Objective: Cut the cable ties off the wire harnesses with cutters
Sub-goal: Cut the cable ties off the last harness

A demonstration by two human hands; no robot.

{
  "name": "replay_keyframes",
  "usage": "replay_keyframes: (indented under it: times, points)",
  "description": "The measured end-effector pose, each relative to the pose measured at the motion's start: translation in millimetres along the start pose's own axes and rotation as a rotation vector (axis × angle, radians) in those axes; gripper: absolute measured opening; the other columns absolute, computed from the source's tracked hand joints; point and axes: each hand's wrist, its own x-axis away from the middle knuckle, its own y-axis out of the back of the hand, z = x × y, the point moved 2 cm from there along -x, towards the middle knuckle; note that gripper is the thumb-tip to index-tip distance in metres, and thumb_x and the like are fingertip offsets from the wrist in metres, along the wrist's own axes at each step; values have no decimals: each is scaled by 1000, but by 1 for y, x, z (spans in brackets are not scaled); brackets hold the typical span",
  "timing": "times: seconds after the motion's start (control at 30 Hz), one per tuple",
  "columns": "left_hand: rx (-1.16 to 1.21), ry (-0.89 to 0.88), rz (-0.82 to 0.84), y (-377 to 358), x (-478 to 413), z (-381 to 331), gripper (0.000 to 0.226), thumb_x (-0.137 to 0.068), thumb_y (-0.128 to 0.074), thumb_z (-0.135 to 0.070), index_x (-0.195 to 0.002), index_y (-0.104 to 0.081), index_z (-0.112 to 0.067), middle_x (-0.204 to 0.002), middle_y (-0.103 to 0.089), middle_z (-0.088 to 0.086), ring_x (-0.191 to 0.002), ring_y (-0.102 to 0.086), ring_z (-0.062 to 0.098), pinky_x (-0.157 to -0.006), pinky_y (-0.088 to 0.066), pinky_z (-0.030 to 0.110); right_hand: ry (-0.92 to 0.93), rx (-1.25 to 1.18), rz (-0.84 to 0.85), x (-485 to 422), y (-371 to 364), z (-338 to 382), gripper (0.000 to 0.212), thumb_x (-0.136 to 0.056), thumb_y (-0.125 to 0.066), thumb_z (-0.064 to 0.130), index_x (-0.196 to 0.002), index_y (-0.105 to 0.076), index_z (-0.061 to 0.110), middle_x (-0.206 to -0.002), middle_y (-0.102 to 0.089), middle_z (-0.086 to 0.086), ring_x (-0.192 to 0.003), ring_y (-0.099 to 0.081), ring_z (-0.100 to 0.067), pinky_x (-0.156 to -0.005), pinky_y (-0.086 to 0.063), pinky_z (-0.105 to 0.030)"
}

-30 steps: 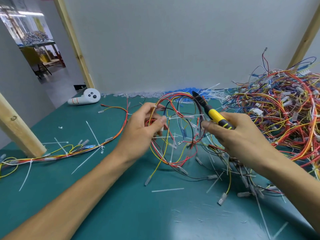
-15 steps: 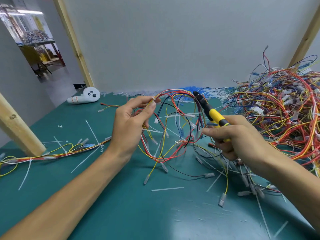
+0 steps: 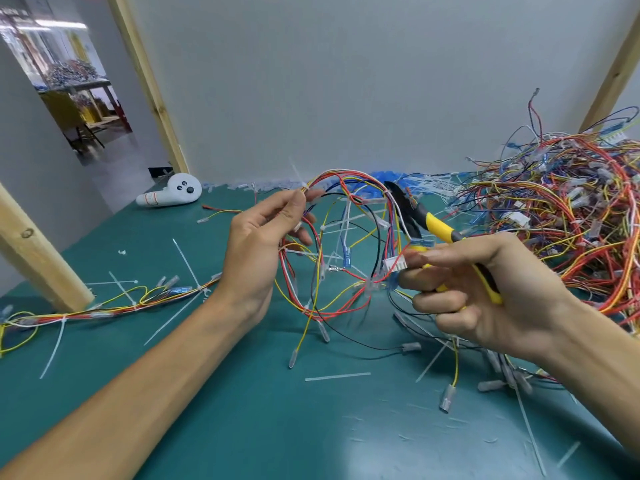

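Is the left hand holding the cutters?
No, the right hand grips the cutters, while the left hand pinches the harness.

A: Are the cutters point(image 3: 433, 230) on a tie, jaws-wise?
B: Can't tell. The tip's blurred and sits among the held harness point(image 3: 349, 199) wires. Handles are mostly hidden inside the right hand point(image 3: 485, 292).
A: Wire pile point(image 3: 571, 220)?
B: Cut off by the rt edge. The flat harness point(image 3: 69, 315) runs off the left edge too.
A: Left hand point(image 3: 256, 251)?
B: It pinches wires, but which strand is unclear. The back room point(image 3: 69, 74) is too blurry.
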Motion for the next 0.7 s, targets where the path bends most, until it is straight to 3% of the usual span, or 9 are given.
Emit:
replay_keyframes:
  times: [0.1,0.2,0.37,0.5,0.6,0.7]
  points:
    - [8,4,-23,1,0,1,23,-100,-63,-30,-107,-81,-16,-84,-69,3,-62,-53,19,-63,-44,28,22,-3,-36,-1,1,-1,34,-68,-80,8,-86,-53,18,-77,-24,5,-57,-13,-8,-42,-10,-19]
    - [-14,-28,-72,4,0,2,21,-100,-65,-27,-105,-80,-14,-76,-64,8,-56,-53,18,-56,-39,28,57,56,-117,-3,2,-3,31,-71,-59,-3,-90,-45,18,-71,-36,5,-56,-13,-11,-42,-11,-20]
    - [-71,-65,-138,6,-2,0,16,-99,-67,-20,-98,-77,-7,-68,-64,6,-48,-51,12,-42,-32,19,85,128,-152,-6,4,-4,45,-52,-47,-7,-90,-42,16,-65,-31,5,-52,-10,-11,-45,-8,-20]
    - [-107,-81,-159,7,-1,-3,16,-99,-65,-16,-90,-76,-7,-64,-61,3,-42,-45,11,-39,-30,16,125,164,-163,-11,10,-5,54,-53,-49,-8,-97,-35,20,-69,-44,4,-46,-20,-9,-46,-19,-14]
    - [-123,-106,-152,6,0,-6,19,-100,-64,-13,-91,-74,0,-66,-50,16,-42,-42,8,-40,-30,16,121,204,-186,-14,14,-7,54,-47,-54,-6,-94,-39,17,-67,-43,3,-43,-26,-10,-47,-24,-14]
    - [-138,-73,-115,6,0,-4,21,-101,-61,-14,-91,-74,0,-58,-40,12,-39,-31,12,-38,-24,18,122,222,-205,-15,15,-8,46,-49,-51,-6,-89,-42,15,-69,-37,1,-45,-24,-12,-49,-24,-14]
